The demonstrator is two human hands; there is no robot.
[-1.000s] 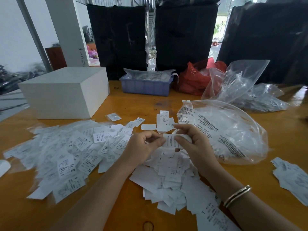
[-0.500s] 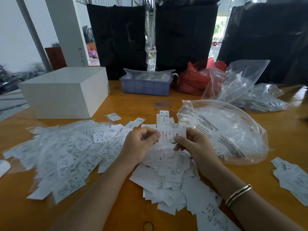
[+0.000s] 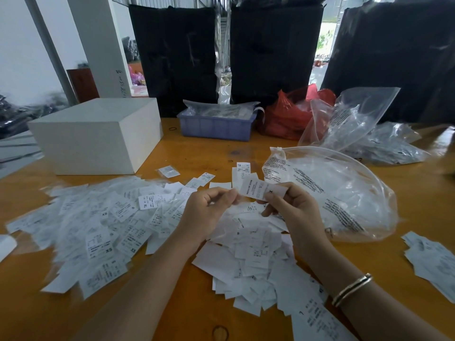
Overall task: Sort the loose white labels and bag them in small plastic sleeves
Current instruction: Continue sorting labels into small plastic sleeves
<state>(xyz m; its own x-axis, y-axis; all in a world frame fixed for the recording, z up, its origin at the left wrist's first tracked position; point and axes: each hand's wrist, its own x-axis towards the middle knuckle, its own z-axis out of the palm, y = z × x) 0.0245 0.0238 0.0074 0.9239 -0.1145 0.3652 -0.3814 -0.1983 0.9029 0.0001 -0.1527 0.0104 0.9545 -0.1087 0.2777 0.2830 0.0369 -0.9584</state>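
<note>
A white label [image 3: 258, 189] with small print and an "X" is held above the table between both hands. My left hand [image 3: 209, 210] pinches its left end with thumb and fingers. My right hand [image 3: 293, 207] pinches its right end. Below them lies a heap of loose white labels [image 3: 253, 262]. A wider spread of labels in small plastic sleeves [image 3: 93, 225] covers the table to the left. A small upright stack of labels [image 3: 242, 172] marked "XL" stands just behind the hands.
A large clear zip bag [image 3: 344, 193] lies right of the hands, more clear bags [image 3: 364, 129] behind it. A white box [image 3: 98, 136] sits back left, a blue tray [image 3: 216, 126] and red bag [image 3: 288, 116] at the back. More labels [image 3: 433, 262] lie far right.
Both hands have risen slightly and the label has turned from a folded strip to a flat one facing the camera, now stretched between the two hands.
</note>
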